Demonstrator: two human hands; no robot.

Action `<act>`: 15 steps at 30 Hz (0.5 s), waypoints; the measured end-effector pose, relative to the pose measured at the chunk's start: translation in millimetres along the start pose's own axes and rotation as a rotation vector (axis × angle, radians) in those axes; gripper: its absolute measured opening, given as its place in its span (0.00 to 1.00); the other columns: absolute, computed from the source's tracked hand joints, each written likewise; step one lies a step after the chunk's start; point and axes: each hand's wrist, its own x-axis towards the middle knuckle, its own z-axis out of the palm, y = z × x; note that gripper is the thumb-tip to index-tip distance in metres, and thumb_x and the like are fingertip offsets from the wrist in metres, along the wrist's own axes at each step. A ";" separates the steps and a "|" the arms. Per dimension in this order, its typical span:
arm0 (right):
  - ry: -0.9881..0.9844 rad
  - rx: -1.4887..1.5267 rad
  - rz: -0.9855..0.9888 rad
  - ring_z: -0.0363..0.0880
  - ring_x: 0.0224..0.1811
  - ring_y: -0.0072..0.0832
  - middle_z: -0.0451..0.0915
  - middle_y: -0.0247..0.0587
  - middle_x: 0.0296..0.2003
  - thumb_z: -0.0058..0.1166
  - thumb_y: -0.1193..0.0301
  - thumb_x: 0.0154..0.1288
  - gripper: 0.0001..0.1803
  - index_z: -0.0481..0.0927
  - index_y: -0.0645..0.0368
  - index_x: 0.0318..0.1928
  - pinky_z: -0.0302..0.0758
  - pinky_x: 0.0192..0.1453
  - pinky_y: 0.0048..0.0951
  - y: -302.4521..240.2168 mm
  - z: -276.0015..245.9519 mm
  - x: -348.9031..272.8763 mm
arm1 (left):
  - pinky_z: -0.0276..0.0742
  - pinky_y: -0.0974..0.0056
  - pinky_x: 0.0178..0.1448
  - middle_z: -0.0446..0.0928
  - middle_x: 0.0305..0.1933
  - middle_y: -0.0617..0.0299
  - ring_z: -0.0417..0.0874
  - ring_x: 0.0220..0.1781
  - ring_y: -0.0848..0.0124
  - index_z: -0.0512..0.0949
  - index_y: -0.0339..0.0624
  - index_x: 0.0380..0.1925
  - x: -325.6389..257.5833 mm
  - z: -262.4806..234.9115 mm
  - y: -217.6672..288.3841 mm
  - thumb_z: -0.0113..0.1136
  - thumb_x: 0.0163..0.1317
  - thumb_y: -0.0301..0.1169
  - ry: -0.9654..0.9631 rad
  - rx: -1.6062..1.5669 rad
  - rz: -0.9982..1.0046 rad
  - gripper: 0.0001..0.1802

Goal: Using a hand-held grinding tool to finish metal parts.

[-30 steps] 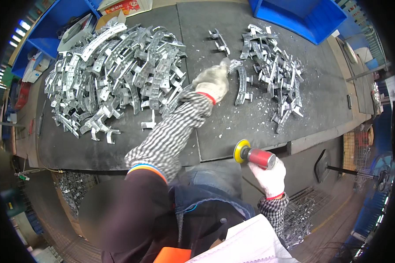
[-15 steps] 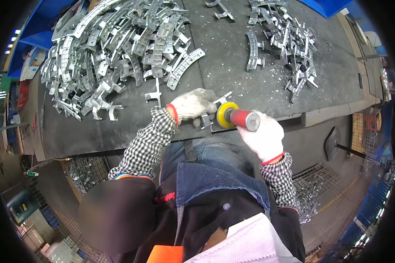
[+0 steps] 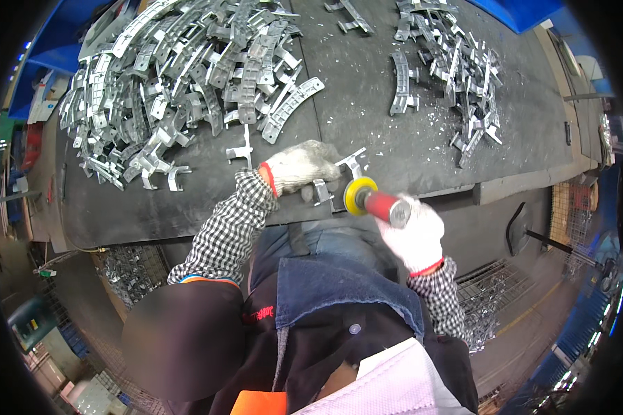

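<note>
The left hand (image 3: 299,166), gloved, presses a metal bracket (image 3: 339,181) flat at the tabletop's (image 3: 408,149) near edge — its grip closed over the part, which sticks out to the right of the fingers. The right hand (image 3: 415,232) is wrapped around a red grinder (image 3: 381,204), its yellow disc (image 3: 358,195) touching the bracket's right end. A big pile of brackets (image 3: 187,83) lies beyond the bracket to the left — a smaller pile (image 3: 457,69) beyond it to the right.
</note>
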 end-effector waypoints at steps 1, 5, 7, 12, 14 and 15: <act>-0.041 0.015 -0.009 0.87 0.34 0.42 0.86 0.42 0.33 0.77 0.58 0.49 0.24 0.85 0.54 0.45 0.84 0.43 0.40 5.5 1.6 -5.2 | 0.76 0.69 0.18 0.81 0.34 0.58 0.80 0.20 0.73 0.81 0.32 0.50 3.5 -0.7 -6.3 0.63 0.64 0.36 -0.027 -0.067 0.007 0.20; -0.072 -0.044 0.007 0.87 0.33 0.42 0.87 0.41 0.32 0.76 0.57 0.50 0.23 0.85 0.53 0.45 0.84 0.42 0.40 6.9 -5.2 -5.1 | 0.75 0.68 0.17 0.81 0.36 0.58 0.81 0.20 0.72 0.81 0.32 0.50 1.6 -2.4 -1.0 0.64 0.64 0.37 -0.048 -0.087 -0.007 0.20; -0.025 0.002 0.020 0.87 0.33 0.43 0.87 0.41 0.32 0.76 0.57 0.50 0.23 0.85 0.53 0.45 0.84 0.43 0.40 -0.5 -14.7 3.3 | 0.75 0.68 0.17 0.81 0.36 0.57 0.81 0.21 0.72 0.81 0.32 0.51 1.1 -3.2 -6.7 0.64 0.64 0.37 -0.048 -0.109 0.003 0.21; -0.018 0.013 -0.030 0.87 0.35 0.43 0.87 0.42 0.34 0.75 0.57 0.51 0.23 0.86 0.54 0.44 0.84 0.41 0.40 -6.5 -14.9 37.4 | 0.76 0.68 0.18 0.81 0.36 0.56 0.83 0.24 0.71 0.81 0.31 0.50 -1.1 3.2 7.7 0.64 0.64 0.36 0.007 -0.044 0.015 0.20; -0.017 0.003 -0.069 0.87 0.35 0.43 0.87 0.42 0.35 0.75 0.56 0.51 0.23 0.86 0.53 0.44 0.84 0.41 0.40 -1.9 -12.9 35.3 | 0.77 0.67 0.18 0.82 0.36 0.55 0.83 0.25 0.71 0.81 0.31 0.47 4.7 3.7 -2.2 0.63 0.65 0.37 0.005 -0.047 0.043 0.19; -0.057 -0.016 -0.072 0.87 0.35 0.43 0.87 0.43 0.35 0.74 0.56 0.51 0.23 0.86 0.53 0.45 0.84 0.41 0.40 -0.3 -11.8 28.4 | 0.77 0.67 0.18 0.82 0.36 0.55 0.83 0.25 0.71 0.81 0.31 0.47 6.6 3.8 -13.2 0.63 0.65 0.37 0.016 -0.054 0.037 0.19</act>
